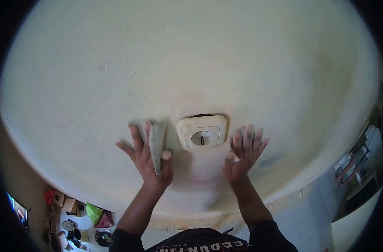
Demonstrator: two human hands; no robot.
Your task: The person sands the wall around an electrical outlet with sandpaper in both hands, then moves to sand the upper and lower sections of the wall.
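Left of the wall socket [202, 132], my left hand [151, 161] is spread against the painted wall [191, 63]. Its fingers hold a folded greyish sheet [158, 145], which stands out between the thumb and the other fingers. My right hand [244, 157] lies on the wall to the right of the socket, fingers stretched and slightly apart. A small pale patch shows between its thumb and index finger. The cream socket frame sits a little tilted, with a dark gap along its top edge.
On the floor at lower left are cardboard boxes [70, 206], a green bag [94, 212] and several containers. A lit screen [18, 210] stands at the far left. Shelf-like clutter [353, 166] is at the right. The wall has rough, chipped spots [102, 67].
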